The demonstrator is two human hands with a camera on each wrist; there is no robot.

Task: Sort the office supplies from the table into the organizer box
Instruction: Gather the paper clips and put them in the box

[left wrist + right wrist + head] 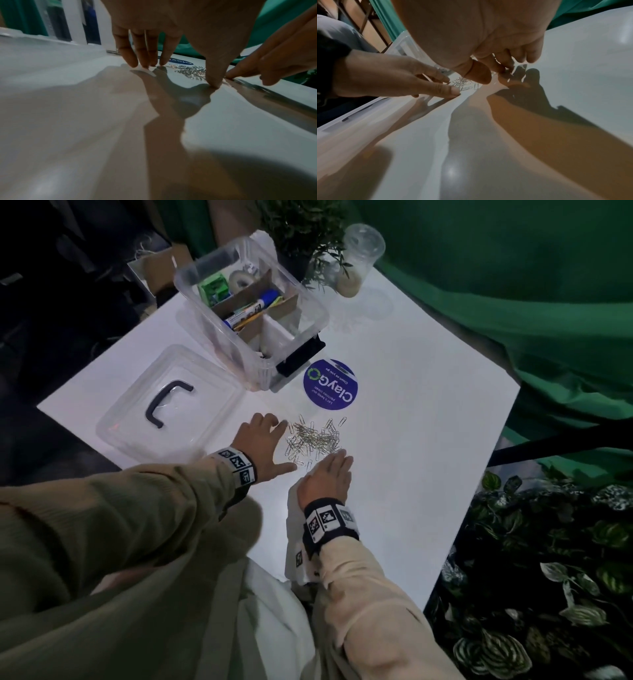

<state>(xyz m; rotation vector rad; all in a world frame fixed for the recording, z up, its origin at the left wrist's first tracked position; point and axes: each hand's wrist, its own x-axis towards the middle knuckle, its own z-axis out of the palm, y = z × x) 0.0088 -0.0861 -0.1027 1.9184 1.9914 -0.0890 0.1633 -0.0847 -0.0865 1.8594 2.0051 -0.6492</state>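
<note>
A loose pile of silver paper clips (315,438) lies on the white table (394,440) in front of the clear organizer box (305,299). My left hand (274,445) is spread flat at the pile's left edge, fingertips (132,60) and thumb on the tabletop. My right hand (330,470) reaches in from the near side, and its fingers (502,67) bend down onto the closest clips (462,83) without enclosing any. The box has cardboard dividers and holds a green item, a tape roll and markers.
The box's clear lid (168,405) with a black handle lies to the left of my hands. A round purple sticker (330,384) sits just beyond the clips. A plastic cup (359,258) and a plant stand at the far edge. Leafy plants are off the right side.
</note>
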